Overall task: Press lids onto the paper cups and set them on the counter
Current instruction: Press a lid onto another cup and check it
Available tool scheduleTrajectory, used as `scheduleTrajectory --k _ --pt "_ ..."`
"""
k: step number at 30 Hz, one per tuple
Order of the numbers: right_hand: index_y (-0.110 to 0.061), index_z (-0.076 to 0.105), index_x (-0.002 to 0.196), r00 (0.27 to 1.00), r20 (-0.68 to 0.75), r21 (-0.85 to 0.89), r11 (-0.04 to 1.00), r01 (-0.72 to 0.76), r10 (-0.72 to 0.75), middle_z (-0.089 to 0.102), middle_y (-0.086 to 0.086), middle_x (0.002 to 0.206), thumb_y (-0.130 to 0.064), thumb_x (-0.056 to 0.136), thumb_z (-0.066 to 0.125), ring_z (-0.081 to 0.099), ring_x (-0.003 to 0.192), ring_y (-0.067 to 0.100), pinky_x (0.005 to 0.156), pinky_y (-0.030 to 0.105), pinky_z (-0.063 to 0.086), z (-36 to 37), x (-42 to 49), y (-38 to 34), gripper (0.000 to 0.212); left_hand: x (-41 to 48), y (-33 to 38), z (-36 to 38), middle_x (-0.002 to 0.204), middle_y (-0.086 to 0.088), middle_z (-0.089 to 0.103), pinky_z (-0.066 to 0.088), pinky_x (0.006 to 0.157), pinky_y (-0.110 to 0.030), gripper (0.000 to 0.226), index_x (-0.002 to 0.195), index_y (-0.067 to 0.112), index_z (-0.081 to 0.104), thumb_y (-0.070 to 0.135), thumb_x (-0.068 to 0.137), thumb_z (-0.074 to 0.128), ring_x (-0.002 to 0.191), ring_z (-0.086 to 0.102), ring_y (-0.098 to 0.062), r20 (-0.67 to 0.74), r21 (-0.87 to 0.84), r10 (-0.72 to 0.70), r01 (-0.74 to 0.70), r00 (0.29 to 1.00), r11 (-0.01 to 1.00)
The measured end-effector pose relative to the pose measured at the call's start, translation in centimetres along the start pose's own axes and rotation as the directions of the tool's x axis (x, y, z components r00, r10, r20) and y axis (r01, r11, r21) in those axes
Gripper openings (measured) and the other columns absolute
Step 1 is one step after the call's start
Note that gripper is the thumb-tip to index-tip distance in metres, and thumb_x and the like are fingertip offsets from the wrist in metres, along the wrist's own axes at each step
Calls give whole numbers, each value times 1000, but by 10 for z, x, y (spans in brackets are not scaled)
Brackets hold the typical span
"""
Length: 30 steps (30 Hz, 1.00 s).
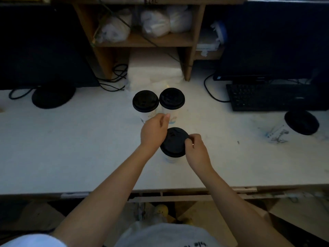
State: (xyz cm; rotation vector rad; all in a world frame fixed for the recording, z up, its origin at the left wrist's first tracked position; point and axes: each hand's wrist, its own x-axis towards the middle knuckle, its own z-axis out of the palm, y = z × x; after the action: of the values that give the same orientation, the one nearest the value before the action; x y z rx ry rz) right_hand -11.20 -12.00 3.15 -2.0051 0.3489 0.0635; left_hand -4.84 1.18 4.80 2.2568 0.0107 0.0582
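Step in hand: seating the lid (175, 141) on a paper cup (171, 158) standing on the worktop (71, 139), just in front of two lidded cups (145, 100). The right hand (196, 150) has its grip closed, fingertips curled onto the lid's right rim. The left hand (154, 130) sits at the left rim, fingers curled; whether that grip holds anything cannot be told. Next move, by judgement: even downward pressure round the rim until it snaps home.

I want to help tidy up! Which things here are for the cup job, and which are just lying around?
For the job: front cup and its lid, pinched by the right hand; left hand beside it; back-left cup, back-right cup, far-right cup, all lidded.

Just lying about: keyboard, left monitor, right monitor, cables, bags on the shelf.
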Motion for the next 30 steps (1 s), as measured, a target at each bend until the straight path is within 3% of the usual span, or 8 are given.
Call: scheduleTrajectory --k 3,5,8,13,21,25,28,30 --pt "-13 48 125 1000 -26 53 999 -5 7 51 -3 109 -22 98 35 51 95 11 76 24 37 -2 9 -8 31 -16 2 5 71 9 58 40 59 -22 35 80 17 54 39 99 34 67 53 -3 -15 -101 -61 59 998 993" --pt "-13 51 125 1000 -1 58 998 30 -30 52 -6 111 -24 100 33 49 101 9 83 22 35 2 18 -15 33 -27 3 13 69 11 54 36 56 -22 32 80 22 50 39 99 31 67 52 -4 48 -103 -75 80 996 991" --pt "-13 59 114 995 82 55 997 50 -55 61 -1 107 -27 101 32 55 98 12 83 22 41 10 24 -15 33 -34 1 21 78 6 55 38 62 -26 28 88 21 51 32 101 29 74 54 -12 71 -109 -43 50 997 993" --pt "-15 61 110 998 31 100 993 56 -60 63 -4 103 -27 100 35 56 92 6 73 1 39 15 26 -5 30 -31 -4 26 87 2 57 44 71 -32 31 100 14 57 26 101 29 80 55 -15 57 -95 -13 18 998 995" --pt "-16 61 108 996 -82 145 988 44 -32 62 -3 101 -26 101 34 56 91 9 72 6 40 21 23 -6 30 -22 -7 26 92 2 60 44 72 -30 30 103 16 58 25 100 30 84 57 -15 127 -117 73 -58 989 991" --pt "-19 56 117 989 -148 185 983 8 20 59 -3 108 -30 102 29 55 99 11 74 13 41 23 10 -5 33 -6 -6 17 101 -4 64 46 83 -35 32 106 13 59 24 101 31 95 59 -20 331 -138 222 -185 917 973" --pt "-25 45 135 999 6 404 914 -42 43 51 -9 130 -38 102 24 49 117 4 88 7 41 14 -5 11 41 6 -1 9 122 -8 61 42 95 -35 38 122 12 55 31 101 31 114 54 -23 509 -54 296 -313 808 948" --pt "-26 39 140 990 139 626 771 -114 33 46 -9 140 -38 102 21 43 128 5 101 20 39 3 -14 27 44 14 2 3 131 -6 55 39 100 -38 43 131 17 50 39 100 29 123 46 -23 580 128 318 -470 750 873"
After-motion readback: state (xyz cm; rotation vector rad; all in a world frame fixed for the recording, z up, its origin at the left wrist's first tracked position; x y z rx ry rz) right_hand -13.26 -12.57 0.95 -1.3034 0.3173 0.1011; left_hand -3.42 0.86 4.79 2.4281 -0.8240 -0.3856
